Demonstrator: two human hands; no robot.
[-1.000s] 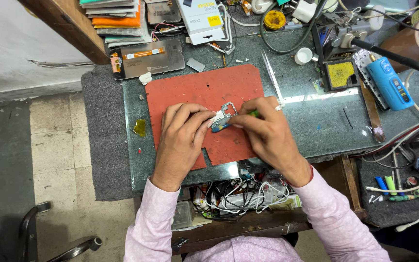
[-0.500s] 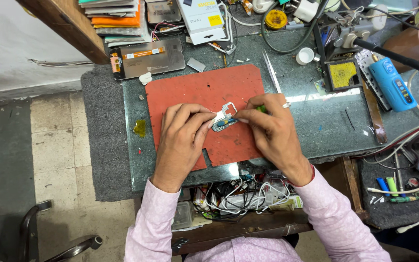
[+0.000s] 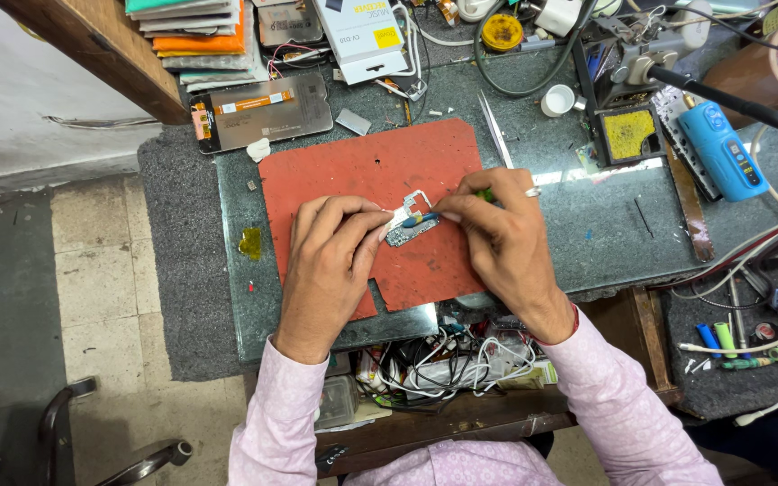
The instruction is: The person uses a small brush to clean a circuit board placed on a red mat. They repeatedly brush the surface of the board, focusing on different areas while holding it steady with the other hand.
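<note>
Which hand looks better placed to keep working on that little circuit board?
Probably the right hand: it holds a small tool with its tip on the circuit board, while the left hand steadies the board.

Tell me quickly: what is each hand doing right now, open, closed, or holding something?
Left hand: fingers closed on the small circuit board, pinning it to the red mat.
Right hand: closed on a thin blue-tipped tool touching the board.
</note>
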